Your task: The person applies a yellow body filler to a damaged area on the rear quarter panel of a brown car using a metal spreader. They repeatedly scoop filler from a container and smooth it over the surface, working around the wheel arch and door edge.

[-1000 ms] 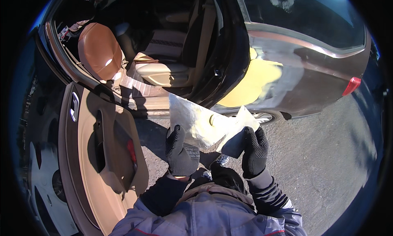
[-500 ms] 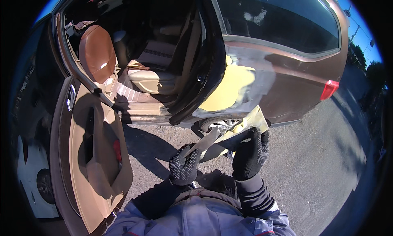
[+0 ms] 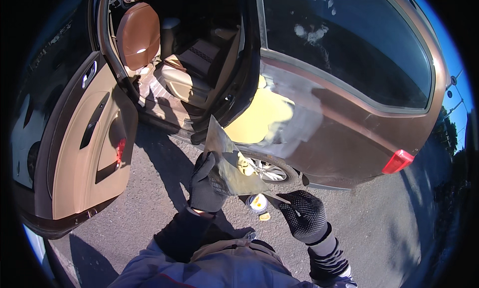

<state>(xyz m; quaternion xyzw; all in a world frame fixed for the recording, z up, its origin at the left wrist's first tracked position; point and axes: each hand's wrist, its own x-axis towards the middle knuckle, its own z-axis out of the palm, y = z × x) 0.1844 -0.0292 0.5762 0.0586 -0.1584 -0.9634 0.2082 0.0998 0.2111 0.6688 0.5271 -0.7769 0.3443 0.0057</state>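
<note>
My left hand (image 3: pixel 207 188), in a dark dotted work glove, grips a thin, flat mixing plate (image 3: pixel 222 148) tilted up on its corner. A lump of pale yellow putty (image 3: pixel 244 166) clings to its face. My right hand (image 3: pixel 305 218), gloved alike, is closed around a narrow spreader (image 3: pixel 277 197), seen nearly edge-on, its tip at the plate's lower right corner. Beyond them, a yellow filler patch (image 3: pixel 259 119) ringed by dull grey covers the brown car's rear side panel (image 3: pixel 344 131), above the wheel. Neither hand touches the car.
The car's tan-lined door (image 3: pixel 92 148) stands open at left. The rear wheel (image 3: pixel 272 171) lies just past the plate. On the asphalt below are an open round tub (image 3: pixel 258 203) and a small yellow piece (image 3: pixel 264 216). A red tail light (image 3: pixel 397 161) is at right.
My hands have moved apart, the right one lower. The large putty-bearing face now shows at my left hand; earlier a yellow-smeared sheet was at my right. The view has shifted and tilted.
</note>
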